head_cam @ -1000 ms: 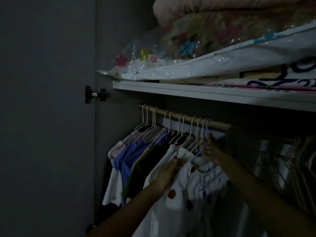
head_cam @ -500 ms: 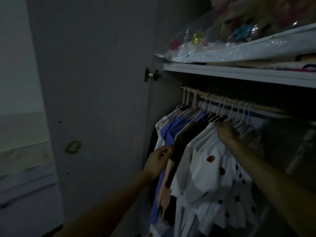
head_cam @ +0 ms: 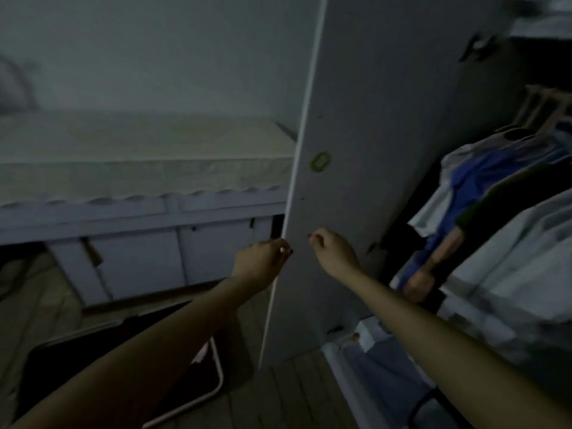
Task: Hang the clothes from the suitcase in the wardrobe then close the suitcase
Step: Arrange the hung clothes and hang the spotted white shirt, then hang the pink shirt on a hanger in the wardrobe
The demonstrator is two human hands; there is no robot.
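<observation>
The left hand (head_cam: pixel 263 261) is curled loosely at the near edge of the open wardrobe door (head_cam: pixel 356 150), perhaps touching it, though I cannot tell if it grips; the right hand (head_cam: pixel 332 252) hangs loosely curled and empty before the door's inner face. Clothes (head_cam: pixel 495 193) hang at far right, and the dark suitcase (head_cam: pixel 93 360) lies low left. The turn toward it is best made wide of that door edge.

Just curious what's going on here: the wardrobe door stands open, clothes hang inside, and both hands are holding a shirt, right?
Not quite. The head view shows the left hand and right hand empty, near the open wardrobe door. The hanging clothes are untouched.
</observation>
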